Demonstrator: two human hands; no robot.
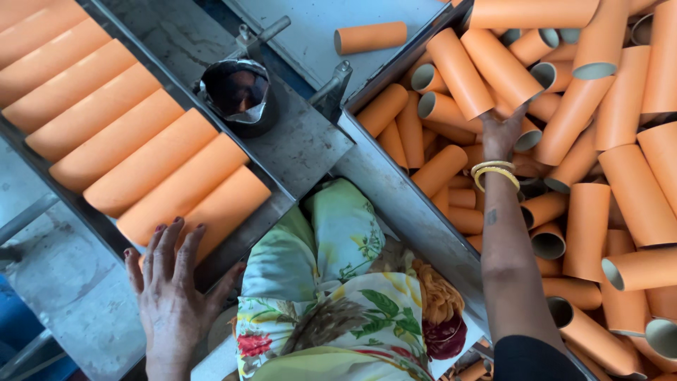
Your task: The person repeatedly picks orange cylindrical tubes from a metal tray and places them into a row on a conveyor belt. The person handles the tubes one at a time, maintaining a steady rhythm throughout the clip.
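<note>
While the left hand (169, 282) rests flat, released, against an orange tube (224, 208), the right hand's (499, 134) grip clasps another tube (460, 72).

Your tubes (141, 134) are all orange, left and right. Your dress (331, 282) has green leaves and red flowers. Your bangles (495, 173) are gold.

On the right, the grey metal bin (395, 190) is heaped with loose orange cardboard tubes (585, 226) lying every way, so the right hand (501, 134) has no bare gap around it. On the left, a tight row of orange tubes (134, 141) fills the slanted metal tray (282, 201), edge to edge. Between them the grey metal worktop (310, 141) lies open, apart from a foil-lined black cup (236, 92) and two small metal posts (335, 81). The left hand (169, 282) rests at the tray's near rim, with bare grey surface to its left.
</note>
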